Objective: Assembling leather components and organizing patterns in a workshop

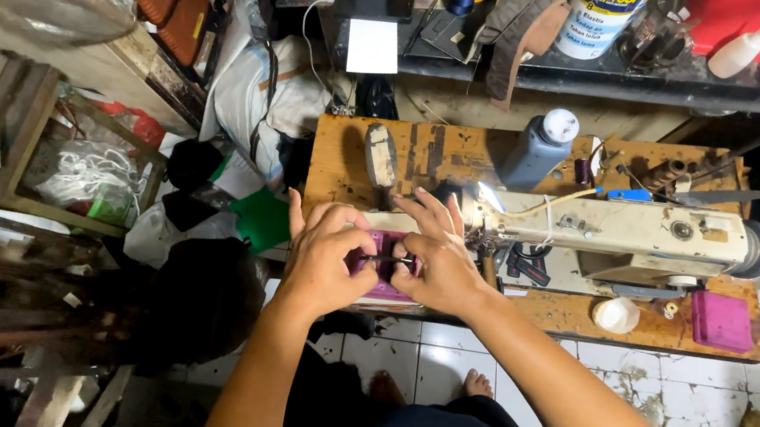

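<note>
My left hand (325, 257) and my right hand (437, 258) meet over a small magenta piece of material (381, 285) at the left end of the sewing machine (616, 233). Both hands pinch a thin dark strip (386, 259) stretched between their fingertips, just above the magenta piece. The left hand's fingers curl over the piece's left edge; the right hand's fingers spread toward the machine head. Most of the magenta piece is hidden under the hands.
The machine stands on a worn wooden table (348, 157). On it are a grey bottle with a white cap (540, 146), a magenta pad (722, 321), a white round lid (616, 314) and scissors (519, 263). Cluttered shelves and bags fill the left side. My bare feet (477, 383) rest on white floor tiles.
</note>
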